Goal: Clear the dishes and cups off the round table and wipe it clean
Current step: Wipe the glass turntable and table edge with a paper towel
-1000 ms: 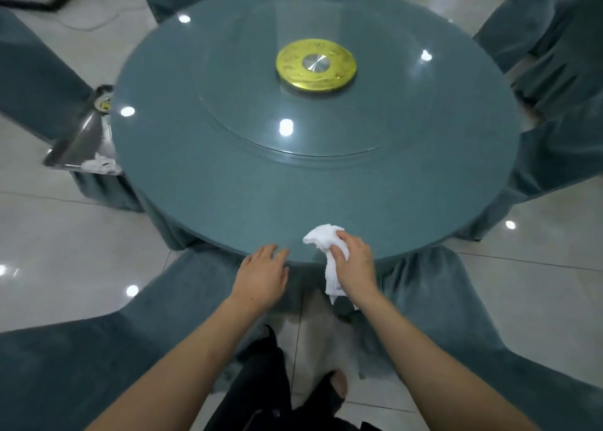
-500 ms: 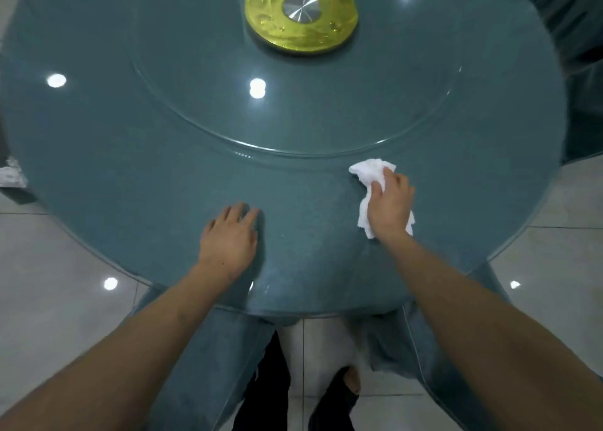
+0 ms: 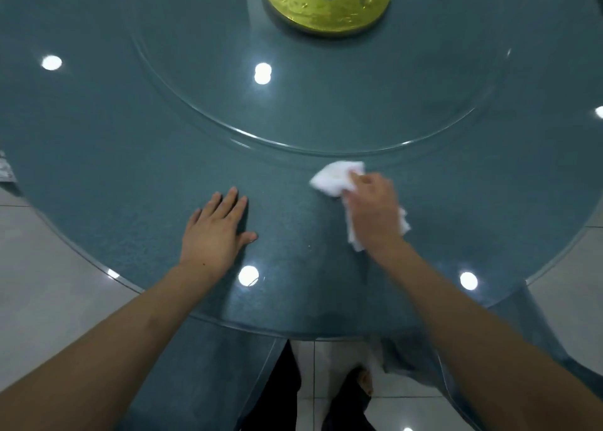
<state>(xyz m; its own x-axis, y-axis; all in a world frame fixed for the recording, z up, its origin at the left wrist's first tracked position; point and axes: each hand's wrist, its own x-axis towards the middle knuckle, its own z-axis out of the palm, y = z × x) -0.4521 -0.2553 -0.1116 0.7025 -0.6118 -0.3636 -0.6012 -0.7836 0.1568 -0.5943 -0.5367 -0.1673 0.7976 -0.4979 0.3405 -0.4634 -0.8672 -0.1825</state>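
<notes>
head cam only | looks steeply down and forward from above the near rim of the round counter [image 3: 98, 156] | close in, both forearms in shot | floor [image 3: 49, 284] at the edges

Glossy glass round table [image 3: 130, 176], soft white cloth [image 3: 332, 178], shiny gold metal hub [image 3: 326, 9].

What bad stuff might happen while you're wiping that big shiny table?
The white cloth in the right hand is right beside the rim of the glass turntable. It might snag there, or leave dirt along that edge. The left hand presses flat on the round table, so it may leave fresh smudges on the glossy top. Leaning that weight near the table's edge might also make the hand slip.
</notes>
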